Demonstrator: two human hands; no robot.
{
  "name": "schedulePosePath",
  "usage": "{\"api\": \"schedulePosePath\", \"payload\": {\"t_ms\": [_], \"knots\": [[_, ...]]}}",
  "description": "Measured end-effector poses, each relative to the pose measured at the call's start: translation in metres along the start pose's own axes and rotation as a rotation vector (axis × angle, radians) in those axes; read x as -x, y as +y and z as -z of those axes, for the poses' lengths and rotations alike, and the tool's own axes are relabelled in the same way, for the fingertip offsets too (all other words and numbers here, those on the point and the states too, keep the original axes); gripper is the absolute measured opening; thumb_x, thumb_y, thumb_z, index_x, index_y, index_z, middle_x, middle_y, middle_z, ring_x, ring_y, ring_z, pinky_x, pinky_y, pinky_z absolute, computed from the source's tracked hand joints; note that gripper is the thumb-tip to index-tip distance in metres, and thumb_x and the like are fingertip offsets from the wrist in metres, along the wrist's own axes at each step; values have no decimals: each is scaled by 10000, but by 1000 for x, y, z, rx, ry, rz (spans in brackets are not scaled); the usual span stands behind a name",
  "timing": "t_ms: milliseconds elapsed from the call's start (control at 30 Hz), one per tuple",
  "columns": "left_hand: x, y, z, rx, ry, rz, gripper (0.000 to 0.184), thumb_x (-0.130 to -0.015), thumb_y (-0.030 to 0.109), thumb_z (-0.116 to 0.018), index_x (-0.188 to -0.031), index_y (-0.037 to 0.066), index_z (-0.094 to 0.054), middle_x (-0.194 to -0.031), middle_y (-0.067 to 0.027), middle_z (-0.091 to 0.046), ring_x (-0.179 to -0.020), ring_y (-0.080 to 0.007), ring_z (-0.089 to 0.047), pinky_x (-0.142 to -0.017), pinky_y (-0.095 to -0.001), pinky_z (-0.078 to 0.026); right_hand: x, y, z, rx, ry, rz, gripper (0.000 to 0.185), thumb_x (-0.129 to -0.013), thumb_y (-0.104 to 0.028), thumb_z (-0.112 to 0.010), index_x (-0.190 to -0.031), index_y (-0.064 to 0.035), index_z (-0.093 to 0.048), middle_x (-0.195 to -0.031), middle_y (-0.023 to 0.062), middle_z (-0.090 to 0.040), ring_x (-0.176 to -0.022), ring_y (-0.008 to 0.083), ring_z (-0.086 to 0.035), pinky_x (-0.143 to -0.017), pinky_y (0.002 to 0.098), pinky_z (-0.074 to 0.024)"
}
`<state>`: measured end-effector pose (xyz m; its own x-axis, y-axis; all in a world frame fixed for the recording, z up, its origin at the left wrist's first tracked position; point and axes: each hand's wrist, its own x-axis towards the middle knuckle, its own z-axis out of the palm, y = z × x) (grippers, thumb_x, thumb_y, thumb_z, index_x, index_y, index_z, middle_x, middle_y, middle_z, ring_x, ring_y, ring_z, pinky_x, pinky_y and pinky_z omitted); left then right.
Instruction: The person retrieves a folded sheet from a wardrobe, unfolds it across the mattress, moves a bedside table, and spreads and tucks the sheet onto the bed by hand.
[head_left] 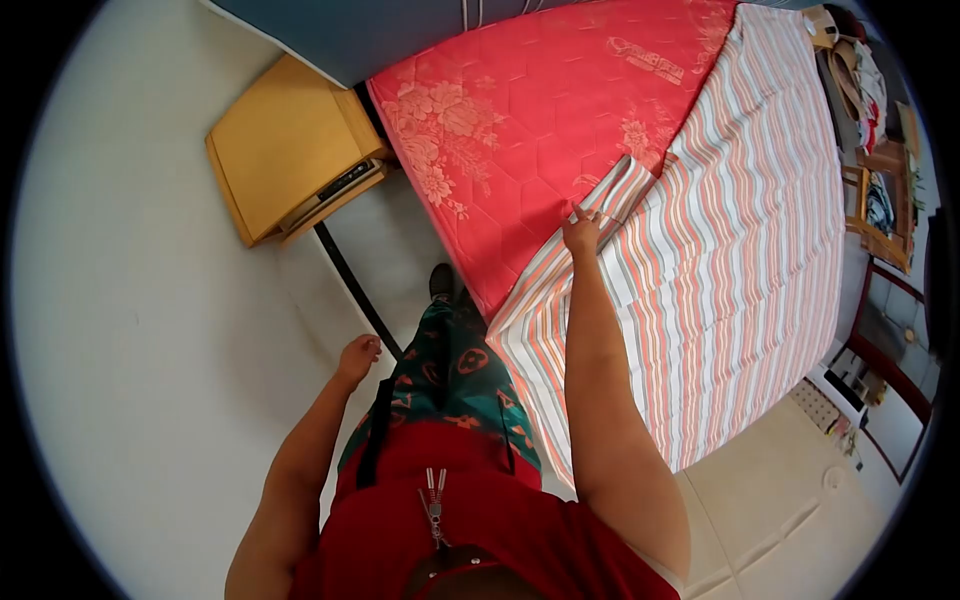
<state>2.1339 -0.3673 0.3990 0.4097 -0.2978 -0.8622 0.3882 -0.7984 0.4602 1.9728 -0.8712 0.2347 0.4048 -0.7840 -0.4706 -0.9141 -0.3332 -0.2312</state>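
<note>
My right hand (582, 232) rests on the folded edge of a striped bed sheet (740, 230), its fingers spread over the fabric. The sheet has orange, grey and white wavy stripes and covers the right part of a red mattress (530, 110) with a floral pattern. Beside my right hand, a flap of the sheet is turned back over the mattress. My left hand (360, 358) hangs at my side near the white wall, with fingers loosely bent and nothing seen in them. It is apart from the bed.
A wooden nightstand (285, 140) stands between the wall (110, 250) and the bed. Behind the mattress rises a blue headboard (370, 30). Right of the bed are a wooden chair (880, 245) and piled clothes (868, 90). Pale floor tiles (740, 520) show at lower right.
</note>
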Motion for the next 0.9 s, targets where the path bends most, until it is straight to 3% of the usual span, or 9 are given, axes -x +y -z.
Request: {"api": "schedulePosePath", "payload": {"t_ms": [167,300,367,433,533,633,733,800,900], "knots": [[4,8,-15,-96,16,-8,224,-862,180,-541,-1031,46,-600,-804,-44,-617,-707,-135,-589,-638,-267,-477,-31,6,-4,42,-137,-206,720,-777,-479,-592,-1387,-181,-354,-1364,298,-339,-1330,406,-232,-1082,440,-242],[-18,20,-8,203,10,2,258,-872,218,-542,-1057,43,-583,-858,-30,-624,-756,-127,-588,-687,-261,-463,-32,-7,3,90,-51,-165,710,-778,-440,-603,-1372,-126,-375,-1351,309,-350,-1319,400,-257,-1069,422,-262],[-41,33,11,326,117,119,236,-883,245,-543,-1064,101,-592,-888,-29,-621,-798,-122,-581,-748,-253,-447,-28,-13,-7,-38,33,-42,646,-801,-360,-590,-1342,-69,-389,-1331,303,-368,-1274,407,-315,-1034,426,-315],[-61,53,38,487,242,70,283,-879,296,-545,-1090,112,-586,-922,-31,-636,-824,-132,-591,-776,-274,-445,-34,-15,-32,-173,79,130,631,-795,-326,-603,-1330,-61,-400,-1309,294,-386,-1221,413,-379,-1021,424,-331],[-111,65,87,760,407,25,411,-888,352,-536,-1180,64,-518,-1054,-77,-613,-958,-179,-574,-850,-299,-435,5,-86,-38,-94,97,259,516,-797,-268,-610,-1253,-63,-483,-1224,276,-472,-1139,395,-448,-1001,423,-358],[-173,56,128,983,508,-67,568,-888,424,-534,-1269,16,-428,-1161,-132,-553,-1068,-234,-521,-951,-328,-390,43,-172,-42,-475,-178,372,493,-845,-254,-582,-1283,-60,-462,-1207,213,-520,-1164,307,-465,-992,383,-370],[-213,65,155,1123,590,-50,673,-880,457,-542,-1322,-13,-347,-1221,-158,-500,-1146,-267,-471,-1004,-358,-356,73,-269,-33,-894,-562,237,505,-871,-278,-578,-1288,-24,-449,-1221,165,-521,-1154,234,-479,-981,334,-374],[-236,78,171,1257,632,-37,687,-880,442,-554,-1333,-17,-320,-1223,-164,-485,-1171,-277,-448,-1017,-371,-345,70,-311,-66,-1167,-716,-7,537,-880,-307,-570,-1301,-9,-421,-1243,145,-497,-1177,241,-457,-998,358,-357],[-266,75,194,1535,645,-63,615,-882,376,-578,-1306,-3,-343,-1187,-158,-492,-1157,-278,-449,-1013,-381,-353,53,-375,-94,-1439,-810,-149,355,-880,-296,-569,-1162,-86,-515,-1034,58,-554,-982,184,-502,-894,332,-394]]}}
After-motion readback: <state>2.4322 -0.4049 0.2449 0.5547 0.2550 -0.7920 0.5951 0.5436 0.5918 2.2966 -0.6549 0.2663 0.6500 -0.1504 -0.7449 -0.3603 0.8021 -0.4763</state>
